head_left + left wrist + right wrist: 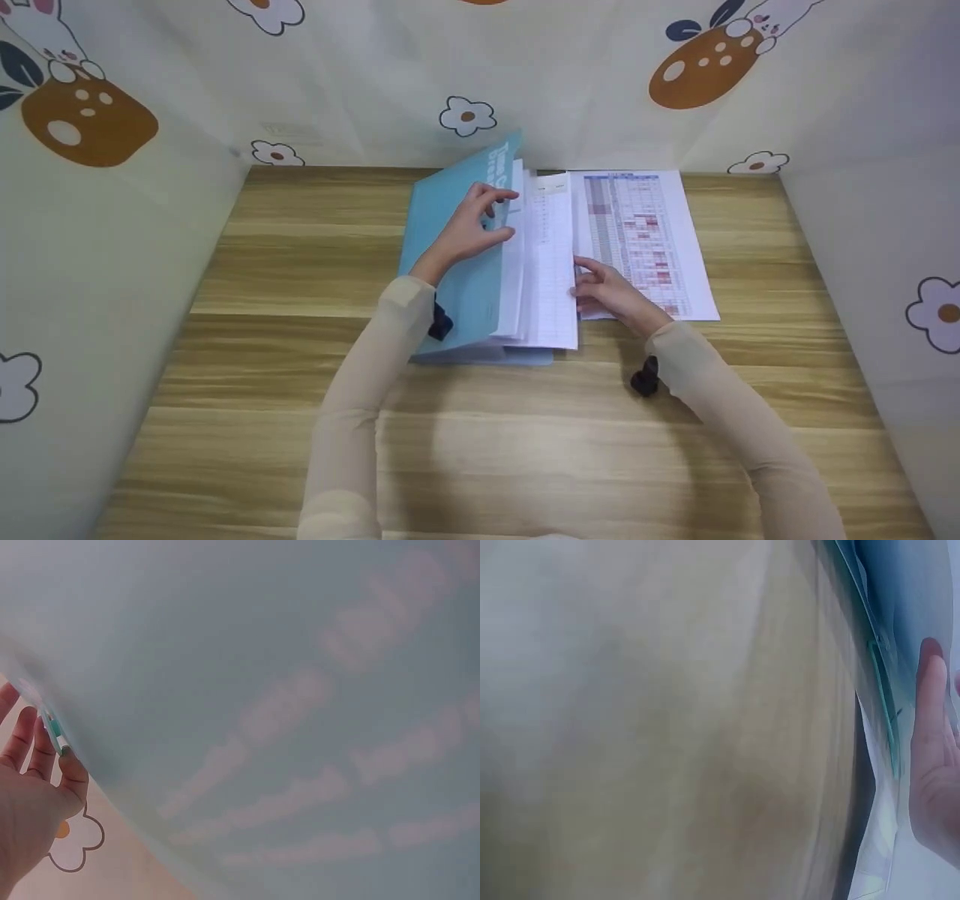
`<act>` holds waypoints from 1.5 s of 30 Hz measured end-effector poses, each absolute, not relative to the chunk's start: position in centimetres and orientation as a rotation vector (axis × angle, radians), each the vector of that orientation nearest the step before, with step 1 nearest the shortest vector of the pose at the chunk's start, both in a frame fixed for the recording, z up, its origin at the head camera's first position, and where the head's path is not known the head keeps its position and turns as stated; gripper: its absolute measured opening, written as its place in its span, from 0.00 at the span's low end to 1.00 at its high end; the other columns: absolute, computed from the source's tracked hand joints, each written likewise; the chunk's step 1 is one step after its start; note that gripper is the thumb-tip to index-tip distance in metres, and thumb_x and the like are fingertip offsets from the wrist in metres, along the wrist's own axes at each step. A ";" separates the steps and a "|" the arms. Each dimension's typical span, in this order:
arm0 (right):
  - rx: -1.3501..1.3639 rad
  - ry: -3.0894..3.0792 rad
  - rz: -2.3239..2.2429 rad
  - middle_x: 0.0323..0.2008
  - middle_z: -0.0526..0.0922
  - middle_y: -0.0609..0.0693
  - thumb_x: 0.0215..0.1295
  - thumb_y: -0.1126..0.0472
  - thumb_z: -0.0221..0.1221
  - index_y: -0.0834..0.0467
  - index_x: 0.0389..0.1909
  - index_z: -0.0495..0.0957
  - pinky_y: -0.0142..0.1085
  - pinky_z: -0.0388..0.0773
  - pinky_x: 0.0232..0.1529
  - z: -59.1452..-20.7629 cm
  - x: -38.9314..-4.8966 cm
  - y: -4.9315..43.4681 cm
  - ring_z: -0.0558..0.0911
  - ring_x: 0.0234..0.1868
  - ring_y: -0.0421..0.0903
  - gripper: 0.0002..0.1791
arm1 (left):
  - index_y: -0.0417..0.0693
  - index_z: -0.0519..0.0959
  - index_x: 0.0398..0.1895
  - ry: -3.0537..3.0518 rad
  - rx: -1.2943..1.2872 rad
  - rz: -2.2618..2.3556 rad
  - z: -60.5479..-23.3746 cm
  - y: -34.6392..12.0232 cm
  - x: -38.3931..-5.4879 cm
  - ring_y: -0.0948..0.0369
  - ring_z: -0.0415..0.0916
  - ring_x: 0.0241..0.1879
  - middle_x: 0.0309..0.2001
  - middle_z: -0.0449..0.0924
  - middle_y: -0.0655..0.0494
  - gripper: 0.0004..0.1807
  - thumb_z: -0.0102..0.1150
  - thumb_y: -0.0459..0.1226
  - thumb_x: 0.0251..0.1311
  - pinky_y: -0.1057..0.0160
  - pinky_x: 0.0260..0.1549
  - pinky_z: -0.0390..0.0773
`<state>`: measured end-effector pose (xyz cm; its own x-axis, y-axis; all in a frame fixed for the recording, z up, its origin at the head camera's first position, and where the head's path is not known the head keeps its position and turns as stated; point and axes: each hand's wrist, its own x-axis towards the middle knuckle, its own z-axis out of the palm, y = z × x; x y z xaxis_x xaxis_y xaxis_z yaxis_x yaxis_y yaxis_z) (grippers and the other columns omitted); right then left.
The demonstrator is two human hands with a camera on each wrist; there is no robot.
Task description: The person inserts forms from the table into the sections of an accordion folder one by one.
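A light blue folder (457, 292) with white lettering stands partly open on the table, its front cover raised, with several white sheets (551, 292) inside. My left hand (469, 232) is at the cover's free edge, thumb and fingers curved about it. In the left wrist view the lettered cover fills most of the picture, and the left hand (41, 787) holds its rim. My right hand (611, 292) pinches the right edge of the sheets. In the right wrist view the right hand (934, 757) is partly cut off, beside the bluish folder layers (900, 585).
A printed table sheet (637, 225) with red and blue cells lies to the right, partly under the open pages. The wood-grain table (300, 247) is bounded by a patterned curtain (375, 90) at the back and sides. A black device (645, 377) sits at the right wrist.
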<state>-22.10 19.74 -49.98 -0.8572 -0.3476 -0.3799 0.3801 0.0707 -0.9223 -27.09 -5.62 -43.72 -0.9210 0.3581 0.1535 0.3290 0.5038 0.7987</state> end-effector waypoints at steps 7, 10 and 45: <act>-0.006 1.846 -1.864 0.32 0.72 0.51 0.53 0.75 0.53 0.64 0.65 0.48 0.35 0.76 0.28 -50.1 -21.3 19.6 0.77 0.22 0.42 0.38 | 0.56 0.70 0.54 2.694 0.603 1.413 -43.5 -5.6 -27.1 0.62 0.61 0.41 0.45 0.61 0.59 0.28 0.61 0.41 0.45 0.68 0.35 0.68; -0.015 1.851 -1.881 0.32 0.71 0.51 0.52 0.75 0.53 0.64 0.64 0.50 0.35 0.76 0.30 -50.2 -21.3 19.2 0.77 0.26 0.42 0.37 | 0.57 0.70 0.54 2.697 0.608 1.424 -43.6 -5.7 -27.0 0.63 0.61 0.41 0.44 0.61 0.60 0.28 0.61 0.41 0.45 0.68 0.35 0.69; -0.024 1.717 -1.997 0.33 0.72 0.53 0.56 0.76 0.51 0.68 0.62 0.54 0.38 0.74 0.39 -51.6 -21.2 15.1 0.77 0.31 0.43 0.31 | 0.57 0.69 0.54 2.718 0.614 1.398 -43.7 -5.4 -27.1 0.63 0.61 0.41 0.46 0.61 0.59 0.28 0.61 0.41 0.45 0.69 0.36 0.68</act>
<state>-21.25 15.07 -51.65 -0.8738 -0.3798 -0.3036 0.3571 -0.0775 -0.9308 -27.14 -5.44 -43.72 -0.9220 0.3545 0.1555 0.3327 0.5204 0.7864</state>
